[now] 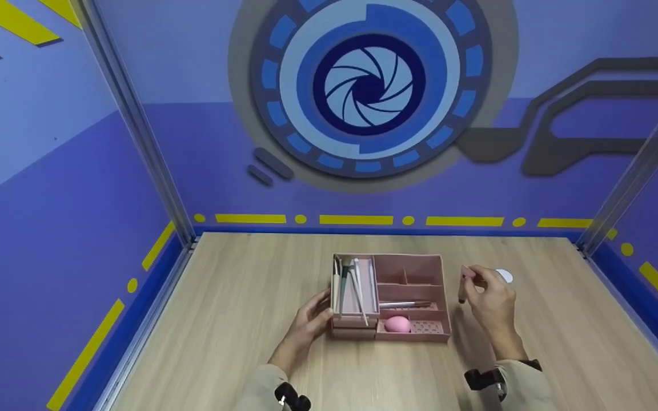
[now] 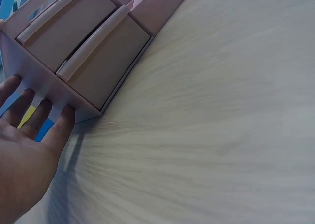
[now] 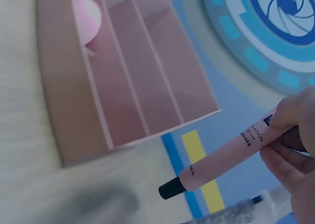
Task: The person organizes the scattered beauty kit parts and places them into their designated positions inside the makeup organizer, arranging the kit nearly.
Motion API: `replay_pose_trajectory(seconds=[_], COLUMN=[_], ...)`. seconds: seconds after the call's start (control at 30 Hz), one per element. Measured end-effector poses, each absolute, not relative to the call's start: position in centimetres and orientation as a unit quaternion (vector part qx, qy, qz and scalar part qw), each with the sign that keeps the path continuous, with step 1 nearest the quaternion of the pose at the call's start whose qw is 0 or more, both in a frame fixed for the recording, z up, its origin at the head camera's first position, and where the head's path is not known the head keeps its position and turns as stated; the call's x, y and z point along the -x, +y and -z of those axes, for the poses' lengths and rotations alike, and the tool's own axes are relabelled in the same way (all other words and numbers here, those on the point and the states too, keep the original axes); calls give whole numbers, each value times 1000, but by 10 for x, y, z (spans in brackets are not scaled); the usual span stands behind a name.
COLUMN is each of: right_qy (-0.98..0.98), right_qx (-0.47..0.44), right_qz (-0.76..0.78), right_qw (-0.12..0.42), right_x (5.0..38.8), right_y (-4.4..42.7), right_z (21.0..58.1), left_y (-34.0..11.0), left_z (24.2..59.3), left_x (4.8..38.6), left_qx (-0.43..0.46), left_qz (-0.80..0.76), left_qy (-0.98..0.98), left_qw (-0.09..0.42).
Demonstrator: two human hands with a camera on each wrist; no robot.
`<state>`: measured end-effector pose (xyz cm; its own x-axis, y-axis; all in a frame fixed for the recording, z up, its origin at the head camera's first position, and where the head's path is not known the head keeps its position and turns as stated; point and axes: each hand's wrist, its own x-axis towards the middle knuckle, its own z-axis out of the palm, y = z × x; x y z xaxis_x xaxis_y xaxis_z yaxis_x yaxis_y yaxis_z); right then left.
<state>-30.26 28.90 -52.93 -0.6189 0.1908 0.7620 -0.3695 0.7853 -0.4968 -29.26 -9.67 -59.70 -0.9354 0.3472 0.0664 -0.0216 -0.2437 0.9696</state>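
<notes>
A pink desktop organizer with two drawers at its front left stands on the table. My left hand touches its left side, the fingers spread and nearly straight against the wall. To the right of the organizer, my right hand pinches a pink cream tube by its end, the black cap pointing down. Several makeup brushes stand in the top left compartment. A pink makeup sponge lies in the front right one, and a slim brush-like item lies behind it.
Just beyond my right hand is a white round object, partly hidden. A clear tube-like item shows at the bottom of the right wrist view. Painted walls enclose the wooden table at the back and sides.
</notes>
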Motion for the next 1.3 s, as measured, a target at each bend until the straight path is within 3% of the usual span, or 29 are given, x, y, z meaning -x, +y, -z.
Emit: replay_pose_trajectory(seconds=[0.23,0.67,1.3], right_qy=[-822,-827,-791], right_qx=[-80,-50,-99], right_qz=[-336,-358,-396], right_qw=[454,431,456], right_x=[301,294,307], right_y=[284,276,251], right_z=[515,498,478], left_y=[-98,-97,-97], left_z=[597,600,598], left_x=[292,293,293], left_qx=[-141,-143,-138], left_qz=[-771,-765,-765], left_qy=[609,617,618], left_qw=[119,116,120])
